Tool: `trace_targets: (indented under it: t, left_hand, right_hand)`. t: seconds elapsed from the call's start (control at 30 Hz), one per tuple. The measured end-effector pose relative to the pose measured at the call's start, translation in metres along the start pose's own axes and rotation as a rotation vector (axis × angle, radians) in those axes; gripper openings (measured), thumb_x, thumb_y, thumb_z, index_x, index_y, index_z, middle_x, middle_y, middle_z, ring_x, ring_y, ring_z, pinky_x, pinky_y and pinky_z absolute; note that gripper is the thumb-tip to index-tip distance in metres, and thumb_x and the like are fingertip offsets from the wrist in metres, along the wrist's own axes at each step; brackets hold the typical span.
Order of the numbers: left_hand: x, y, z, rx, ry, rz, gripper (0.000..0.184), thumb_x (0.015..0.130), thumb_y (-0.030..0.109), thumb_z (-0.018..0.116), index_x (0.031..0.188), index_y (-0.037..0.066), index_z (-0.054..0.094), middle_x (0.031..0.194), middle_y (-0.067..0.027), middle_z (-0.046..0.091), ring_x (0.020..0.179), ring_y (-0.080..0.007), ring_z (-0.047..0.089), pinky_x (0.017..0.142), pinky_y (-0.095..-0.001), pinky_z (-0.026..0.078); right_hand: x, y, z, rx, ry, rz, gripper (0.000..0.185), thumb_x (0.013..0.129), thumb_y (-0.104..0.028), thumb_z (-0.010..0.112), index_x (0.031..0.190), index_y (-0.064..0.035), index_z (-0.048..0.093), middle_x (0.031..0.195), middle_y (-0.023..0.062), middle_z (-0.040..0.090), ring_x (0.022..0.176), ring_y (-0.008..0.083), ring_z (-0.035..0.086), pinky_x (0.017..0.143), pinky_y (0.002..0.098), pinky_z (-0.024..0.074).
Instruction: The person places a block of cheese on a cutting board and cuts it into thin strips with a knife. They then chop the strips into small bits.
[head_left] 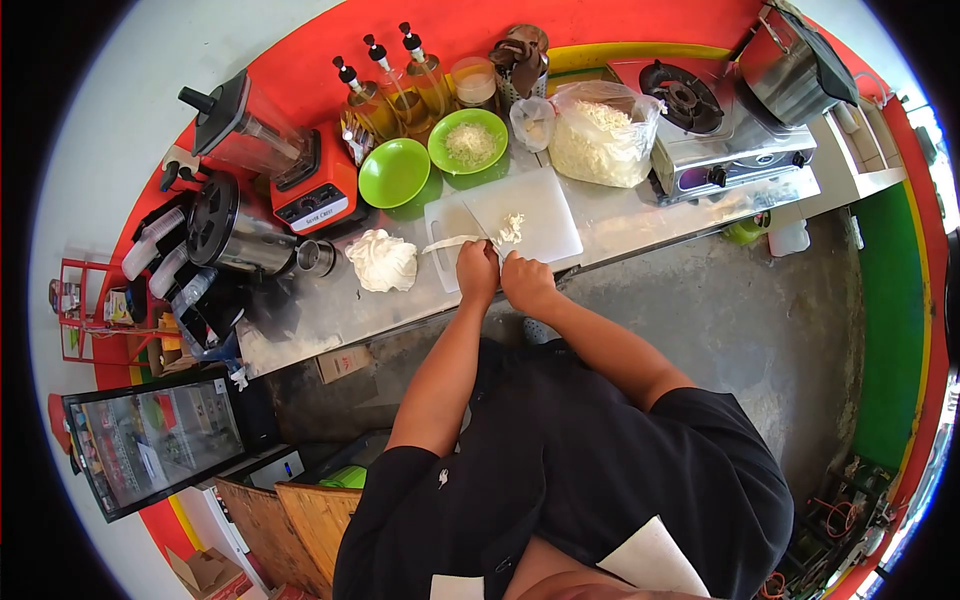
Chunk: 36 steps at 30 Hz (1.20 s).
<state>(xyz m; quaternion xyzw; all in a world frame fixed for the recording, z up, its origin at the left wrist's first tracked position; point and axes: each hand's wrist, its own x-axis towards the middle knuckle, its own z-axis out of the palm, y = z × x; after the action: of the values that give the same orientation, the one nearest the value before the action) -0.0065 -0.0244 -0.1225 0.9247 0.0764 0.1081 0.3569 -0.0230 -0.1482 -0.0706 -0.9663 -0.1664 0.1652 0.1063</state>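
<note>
one white strip (450, 242) lies across the left edge of the board (550, 205), its right end at the left hand (477, 268). that hand is curled in near the board's front edge and seems clamped on the strip, perhaps to keep it from sliding; its fingertips are hidden. the right hand (528, 282) is wrapped round the handle of the knife (478, 217), whose blade points to the board's back left. the two hands are close together, which probably keeps the cut short and controlled.

white bits (512, 228) sit right of the blade, on the board and apart from the strip. the board reaches the front edge of the counter (620, 228), likely to spare the arms a stretch.

a white bundle (382, 260) rests left of the board. behind the board are a green bowl (394, 172) and another holding shreds (470, 144), with a bulging bag (600, 160) to their right. these crowd its back edge and leave little room to push it away. bottles (385, 105) stand along the counter's back edge, the blender (320, 185) left of them. the stove (740, 165) bounds the right, with the pot (790, 80) on it.
</note>
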Motion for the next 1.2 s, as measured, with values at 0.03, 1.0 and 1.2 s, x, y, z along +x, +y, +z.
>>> trace_targets:
  t: [0.03,1.0,1.2]
  left_hand:
    - [0.001,0.0,0.001,0.016,0.0,-0.012,0.011,0.087,0.009,0.062,0.083,0.0,0.068,0.086,-0.0212,0.063,0.084,-0.0426,0.063,0.075,-0.0515,0.05]
    - [0.013,-0.028,-0.032,0.175,0.092,0.031,0.024,0.082,0.005,0.071,0.106,0.01,0.076,0.113,-0.0061,0.065,0.112,-0.0311,0.057,0.097,-0.0415,0.047]
    - [0.003,-0.016,-0.033,0.196,0.031,0.007,0.02,0.084,0.012,0.073,0.103,0.011,0.078,0.112,-0.0077,0.065,0.111,-0.0313,0.055,0.097,-0.0427,0.046]
  right_hand:
    - [0.0,0.0,0.004,0.014,0.029,0.02,0.014,0.093,-0.012,0.057,0.099,0.0005,0.055,0.091,0.0221,0.073,0.087,0.0356,0.076,0.072,0.0441,0.0614]
    - [-0.004,0.031,0.014,0.166,-0.004,-0.031,0.034,0.103,-0.033,0.051,0.102,0.0001,0.055,0.088,0.0297,0.07,0.087,0.0496,0.069,0.079,0.0577,0.0549]
    - [0.003,0.049,0.006,0.165,0.117,0.093,0.034,0.102,-0.034,0.052,0.103,0.0004,0.057,0.087,0.0287,0.07,0.084,0.0486,0.07,0.077,0.0563,0.0559]
